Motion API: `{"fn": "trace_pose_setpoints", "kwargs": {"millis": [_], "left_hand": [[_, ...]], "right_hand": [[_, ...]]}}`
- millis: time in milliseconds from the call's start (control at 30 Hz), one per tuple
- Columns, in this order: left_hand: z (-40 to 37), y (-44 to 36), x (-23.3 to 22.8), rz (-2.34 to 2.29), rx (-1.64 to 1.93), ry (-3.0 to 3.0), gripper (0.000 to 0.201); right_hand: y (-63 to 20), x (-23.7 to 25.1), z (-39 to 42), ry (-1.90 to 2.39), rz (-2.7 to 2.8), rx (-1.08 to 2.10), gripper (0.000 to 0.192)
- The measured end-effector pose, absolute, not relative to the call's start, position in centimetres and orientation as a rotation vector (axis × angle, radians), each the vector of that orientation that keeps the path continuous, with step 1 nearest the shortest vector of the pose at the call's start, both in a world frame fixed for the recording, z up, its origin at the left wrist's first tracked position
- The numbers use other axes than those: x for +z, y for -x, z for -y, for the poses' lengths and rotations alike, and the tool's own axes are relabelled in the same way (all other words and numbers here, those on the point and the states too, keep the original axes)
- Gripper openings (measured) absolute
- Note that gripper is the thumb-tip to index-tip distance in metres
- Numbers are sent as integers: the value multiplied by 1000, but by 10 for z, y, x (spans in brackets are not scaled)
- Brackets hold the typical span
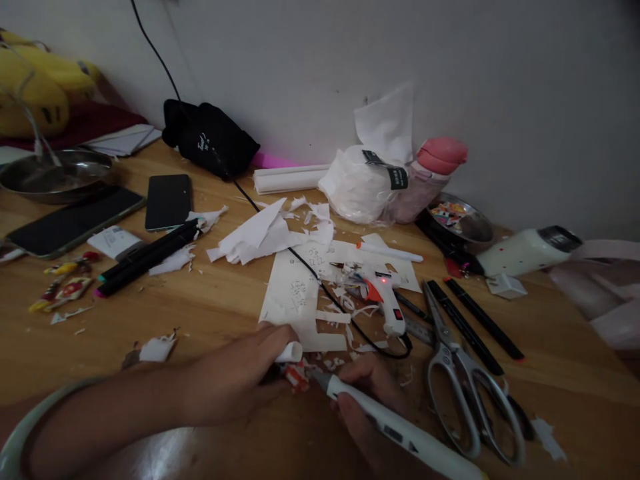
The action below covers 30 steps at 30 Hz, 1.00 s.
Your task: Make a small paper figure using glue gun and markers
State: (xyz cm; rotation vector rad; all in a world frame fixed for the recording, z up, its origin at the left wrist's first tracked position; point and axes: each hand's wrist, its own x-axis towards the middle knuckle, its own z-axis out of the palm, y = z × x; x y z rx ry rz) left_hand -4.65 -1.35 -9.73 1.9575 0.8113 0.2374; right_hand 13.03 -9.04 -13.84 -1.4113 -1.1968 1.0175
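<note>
The left hand (245, 373) pinches a small curled paper piece (290, 352) between its fingertips and presses it to the wooden table (210, 313). The right hand (370, 393) is closed around a white pen-shaped tool (400, 433), whose tip points at a small red-and-white scrap (297, 375) lying just below the curled paper piece.

Places relative to the glue gun (385, 300), whose red light is on:
- A cut white sheet (295, 300) lies just left of it, under its black cord (330, 293).
- Large scissors (460, 373) lie to its right, with black markers (475, 320) beyond them.
- Torn paper scraps (265, 233) lie behind it to the left.
- A white plastic bag (355, 183) and a pink-lidded bottle (435, 173) stand behind it against the wall.
- Two phones (167, 200) and a pair of dark markers (145, 257) lie well to its left.
</note>
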Motion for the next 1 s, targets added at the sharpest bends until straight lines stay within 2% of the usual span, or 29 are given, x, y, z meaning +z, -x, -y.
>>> {"fn": "trace_pose_setpoints", "kwargs": {"millis": [233,467,700,1000], "left_hand": [[21,42,-103,-869,314,-1574,18],[15,46,-95,-907,164,-2010,18],[15,44,-94,-900,160,-2083,11],[15,41,-99,-965,159,-2080,15]], "right_hand": [[-136,-143,95,1328,1174,994,18],[-131,-129,89,1501,1326,996,13],[-137,-131,83,1440,1500,1109,14],[-139,-131,80,1424,1629,1071,15]]}}
